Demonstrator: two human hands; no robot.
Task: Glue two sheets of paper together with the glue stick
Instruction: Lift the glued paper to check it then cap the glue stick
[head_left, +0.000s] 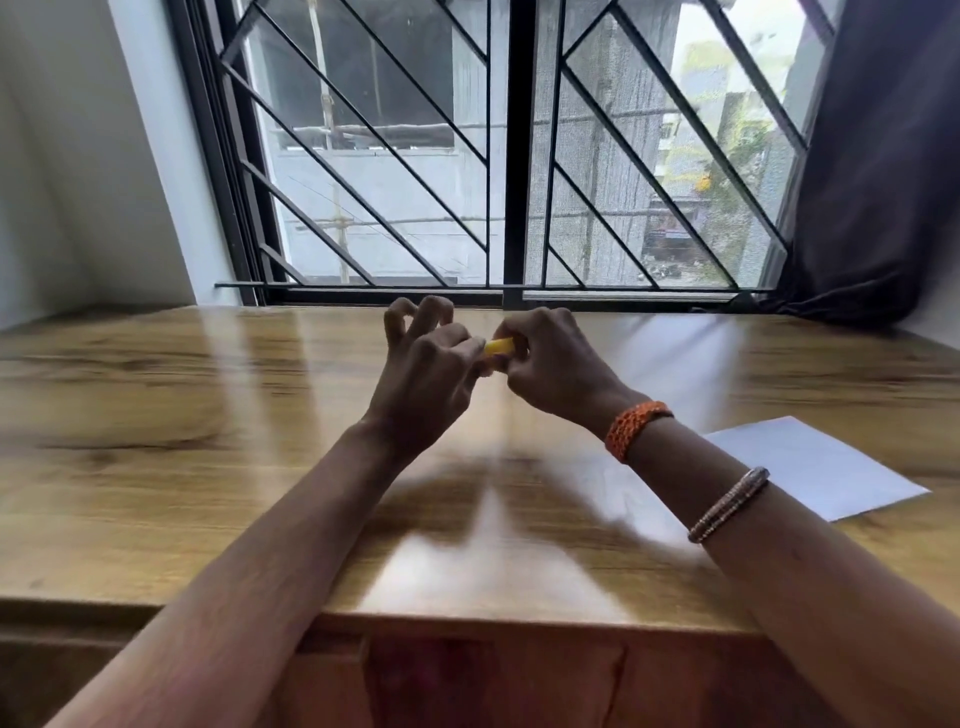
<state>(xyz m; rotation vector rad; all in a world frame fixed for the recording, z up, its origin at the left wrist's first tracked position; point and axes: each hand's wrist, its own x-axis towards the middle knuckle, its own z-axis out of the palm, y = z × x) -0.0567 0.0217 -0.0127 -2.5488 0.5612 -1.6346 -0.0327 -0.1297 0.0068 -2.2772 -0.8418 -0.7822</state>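
Both of my hands hold a small yellow glue stick (500, 345) level above the middle of the wooden table (156, 426). My right hand (550, 364) wraps its right end in a closed fist. My left hand (426, 369) pinches the left end between thumb and forefinger, with the other fingers lifted and curled. Most of the stick is hidden by the fingers, so its cap cannot be made out. A white sheet of paper (815, 467) lies flat on the table to the right, partly under my right forearm. No second sheet can be told apart.
A barred window (498, 156) runs along the table's far edge, with a dark curtain (878, 156) at the right. A white wall (78, 156) closes the left side. The table's front edge (467, 618) lies under my forearms.
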